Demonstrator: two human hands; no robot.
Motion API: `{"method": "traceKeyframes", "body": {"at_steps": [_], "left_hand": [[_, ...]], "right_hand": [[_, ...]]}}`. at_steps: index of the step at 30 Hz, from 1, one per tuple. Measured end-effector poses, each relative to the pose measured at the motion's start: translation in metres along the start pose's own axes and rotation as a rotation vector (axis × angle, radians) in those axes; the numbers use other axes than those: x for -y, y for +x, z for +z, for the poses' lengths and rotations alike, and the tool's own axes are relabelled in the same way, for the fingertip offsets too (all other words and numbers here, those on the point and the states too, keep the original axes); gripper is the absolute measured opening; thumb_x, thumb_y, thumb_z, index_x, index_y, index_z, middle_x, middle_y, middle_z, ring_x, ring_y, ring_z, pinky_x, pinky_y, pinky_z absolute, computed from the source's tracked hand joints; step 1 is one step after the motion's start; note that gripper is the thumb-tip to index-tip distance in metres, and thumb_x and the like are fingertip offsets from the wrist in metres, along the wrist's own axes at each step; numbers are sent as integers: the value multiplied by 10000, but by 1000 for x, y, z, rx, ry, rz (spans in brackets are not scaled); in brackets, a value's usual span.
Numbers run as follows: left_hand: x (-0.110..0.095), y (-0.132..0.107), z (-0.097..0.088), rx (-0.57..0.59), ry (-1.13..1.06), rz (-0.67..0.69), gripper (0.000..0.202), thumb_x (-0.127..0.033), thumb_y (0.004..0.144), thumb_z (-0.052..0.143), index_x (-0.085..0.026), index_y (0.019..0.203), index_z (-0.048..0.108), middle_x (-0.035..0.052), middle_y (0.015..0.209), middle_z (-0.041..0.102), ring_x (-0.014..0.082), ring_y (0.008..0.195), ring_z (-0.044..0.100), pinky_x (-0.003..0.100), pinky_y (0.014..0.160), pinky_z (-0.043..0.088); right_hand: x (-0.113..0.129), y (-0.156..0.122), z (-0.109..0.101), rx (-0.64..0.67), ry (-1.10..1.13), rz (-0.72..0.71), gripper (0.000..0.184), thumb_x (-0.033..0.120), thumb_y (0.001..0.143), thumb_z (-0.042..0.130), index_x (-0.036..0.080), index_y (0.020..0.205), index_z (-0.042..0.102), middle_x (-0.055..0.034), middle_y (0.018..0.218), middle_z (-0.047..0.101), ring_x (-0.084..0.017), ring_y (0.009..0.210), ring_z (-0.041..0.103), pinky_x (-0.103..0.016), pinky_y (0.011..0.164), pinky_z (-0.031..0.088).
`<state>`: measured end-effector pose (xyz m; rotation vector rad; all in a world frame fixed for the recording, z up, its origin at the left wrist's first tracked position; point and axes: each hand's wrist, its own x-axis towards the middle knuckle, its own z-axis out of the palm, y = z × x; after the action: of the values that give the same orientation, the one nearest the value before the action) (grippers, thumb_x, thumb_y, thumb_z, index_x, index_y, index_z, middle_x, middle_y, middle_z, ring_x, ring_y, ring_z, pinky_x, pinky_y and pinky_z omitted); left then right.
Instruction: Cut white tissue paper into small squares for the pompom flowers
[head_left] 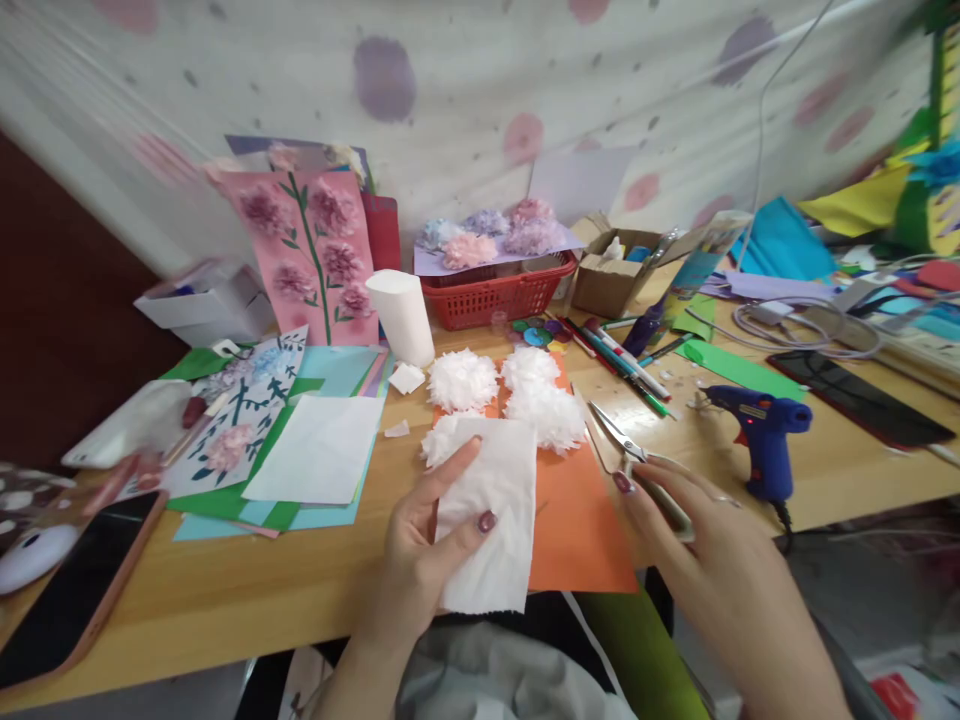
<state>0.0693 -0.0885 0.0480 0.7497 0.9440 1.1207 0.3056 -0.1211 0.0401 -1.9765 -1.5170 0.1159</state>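
From my remote seat I see the left hand [420,560] closed on a white tissue sheet [495,540], thumb pressed on its front and fingers [456,466] wrapped round its upper left edge, holding it just above the orange paper [581,525] at the near edge of the bench [225,590]. The right hand [709,565] lies over the handles of the scissors [636,458], which rest on the bench at the right edge of the orange paper with their blades pointing away and to the left, almost together. Its fingers are loosely curled on the handles, and I cannot tell whether they grip them or only touch them. Three fluffy white tissue flowers [463,380] sit on the far end of the orange paper, just beyond the sheet. A blue glue gun [761,435] stands near the right hand, and its small red light looks lit. As I judge it, the sheet is thin and pinched at one side only, so a tug or a tighter thumb could tear or crease it. The scissor tips point toward the nearest flower and could snag it if they slide forward. A wide swing of the right hand could knock the glue gun's nozzle.
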Motion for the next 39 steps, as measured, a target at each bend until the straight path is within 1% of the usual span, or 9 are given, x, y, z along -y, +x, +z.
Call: {"method": "traceKeyframes", "body": {"at_steps": [3,6,8,12,18,24,28,32,39], "left_hand": [[1,-1,3,-17,66,8,570,-273,717,866,-293,1266,714,73,1303,724,260,1123,700,280,914,562],[1,0,5,-29,84,10,565,-287,721,864,-284,1265,714,70,1334,706,271,1183,672,288,947,547],[2,1,8,-13,93,-18,584,-298,724,861,-276,1285,700,75,1330,707,276,1154,686,294,906,566],[3,-2,13,53,126,-57,577,-293,741,845,-275,1298,692,74,1244,752,279,1059,724,287,793,596],[3,-7,12,74,178,-15,559,-276,823,772,-286,1365,638,79,1309,718,264,1075,720,270,818,582],[3,-5,7,54,51,14,902,-249,817,784,-325,1574,299,74,1186,778,218,966,737,256,754,560],[2,-3,5,24,-137,-43,783,-271,776,801,-245,1491,482,106,1308,717,186,879,730,241,698,549],[4,-6,10,34,-407,-186,505,-430,909,608,-219,1368,618,84,1432,632,268,1190,652,348,888,565],[10,-10,22,26,-583,-301,546,-563,927,539,-207,1328,638,100,1316,693,320,1271,593,450,1030,491]], "right_hand": [[1,-2,4,-5,53,17,423,490,914,469,177,1055,717,-180,1228,718,-388,1121,671,-520,879,548],[12,-12,2,-18,314,91,359,498,907,546,222,1053,723,-144,1188,734,-343,1086,695,-418,763,599],[27,-22,1,73,589,138,360,519,908,593,254,1119,714,-124,1141,755,-303,1038,721,-371,748,612],[59,-39,13,437,1098,238,449,511,883,677,276,1265,658,-105,1101,767,-264,953,741,-378,793,611],[64,-35,32,595,1336,333,294,434,899,690,234,1109,740,-57,927,767,-222,829,713,-315,710,585],[52,-38,33,493,1249,267,259,388,914,665,250,1102,778,-45,863,754,-201,794,678,-309,727,567],[47,-40,36,386,1231,242,179,324,892,655,286,913,828,-37,908,780,-183,776,689,-245,635,540],[53,-39,40,265,1201,233,193,266,869,639,306,878,828,-22,909,797,-176,788,704,-239,672,547],[64,-44,46,178,1079,246,227,246,850,606,282,882,828,-32,908,799,-178,704,689,-243,574,534]]}}
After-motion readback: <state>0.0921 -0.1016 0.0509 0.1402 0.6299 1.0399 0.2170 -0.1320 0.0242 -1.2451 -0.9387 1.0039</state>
